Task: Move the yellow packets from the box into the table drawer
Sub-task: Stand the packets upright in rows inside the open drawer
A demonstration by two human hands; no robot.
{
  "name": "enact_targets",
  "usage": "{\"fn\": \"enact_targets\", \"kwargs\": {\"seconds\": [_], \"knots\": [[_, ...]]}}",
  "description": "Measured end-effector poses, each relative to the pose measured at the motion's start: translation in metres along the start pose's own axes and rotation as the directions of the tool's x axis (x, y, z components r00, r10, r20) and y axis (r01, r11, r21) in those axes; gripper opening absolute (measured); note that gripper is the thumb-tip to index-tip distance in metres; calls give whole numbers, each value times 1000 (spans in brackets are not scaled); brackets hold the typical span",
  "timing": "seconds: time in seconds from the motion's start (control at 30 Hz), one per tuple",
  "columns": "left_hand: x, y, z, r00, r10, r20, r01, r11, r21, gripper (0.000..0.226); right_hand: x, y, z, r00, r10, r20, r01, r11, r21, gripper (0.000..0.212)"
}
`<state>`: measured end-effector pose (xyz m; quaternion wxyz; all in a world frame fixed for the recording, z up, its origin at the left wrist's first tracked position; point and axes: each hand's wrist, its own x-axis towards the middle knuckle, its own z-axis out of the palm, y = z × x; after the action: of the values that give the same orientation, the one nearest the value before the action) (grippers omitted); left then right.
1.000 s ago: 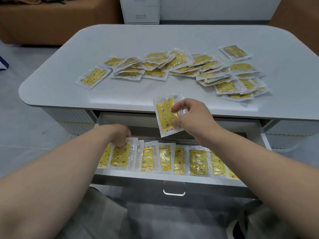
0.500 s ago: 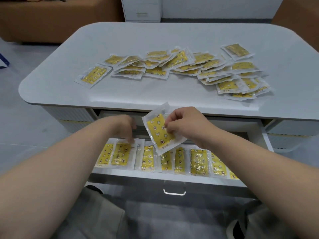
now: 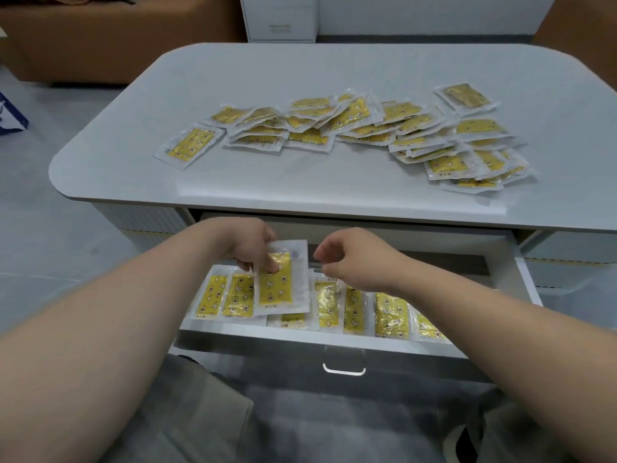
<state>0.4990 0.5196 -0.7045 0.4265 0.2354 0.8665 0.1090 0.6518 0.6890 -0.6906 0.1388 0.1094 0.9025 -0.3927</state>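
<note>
Stowing under way, with much left to move.

On the pale grey, round-cornered table point(image 3: 300, 78) a loose heap of clear-wrapped yellow packets point(image 3: 367, 125) is spread, apparently kept within reach. The white pull-out drawer point(image 3: 524, 275) is drawn open, and a row of packets point(image 3: 390, 314) is laid side by side along its front, presumably to save room. One yellow packet point(image 3: 283, 289) is pinched at its upper part by the left hand point(image 3: 248, 243) above the row's left end, seemingly to be aligned. The right hand point(image 3: 354, 259) is held just beside it, fingers loosely curled, gripping nothing.
</note>
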Motion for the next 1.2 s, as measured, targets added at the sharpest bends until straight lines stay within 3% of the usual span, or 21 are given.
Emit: {"fn": "enact_targets", "kwargs": {"seconds": [0.23, 0.4, 0.7, 0.87, 1.0, 1.1, 1.2], "knots": [[24, -13, 27, 990, -132, 44, 117, 960, 256, 32, -1, 2, -12, 998, -23, -61, 20, 998, -57, 23], [27, -9, 37, 989, -108, -97, 139, 896, 422, 54, 0, 6, -14, 997, -35, -67, 29, 996, -86, 24], [27, 5, 46, 984, -85, -153, 162, 781, 603, 43, 4, 8, -13, 995, -56, -79, 45, 991, -129, 22], [21, 12, 42, 983, -123, -133, 179, 769, 613, 44, 4, 9, -14, 996, -52, -76, 41, 989, -142, 22], [6, 30, 28, 985, -106, -137, 169, 756, 632, 24, 5, 7, -22, 991, -69, -112, 52, 988, -147, 19], [-14, 50, 12, 975, 29, -219, 97, 833, 545, 29, 7, 4, -35, 981, -87, -173, 59, 985, -163, 19], [-31, 67, 0, 910, 193, -368, -39, 922, 386, 27, 12, 3, -50, 964, -78, -254, 34, 984, -174, 18]]}}
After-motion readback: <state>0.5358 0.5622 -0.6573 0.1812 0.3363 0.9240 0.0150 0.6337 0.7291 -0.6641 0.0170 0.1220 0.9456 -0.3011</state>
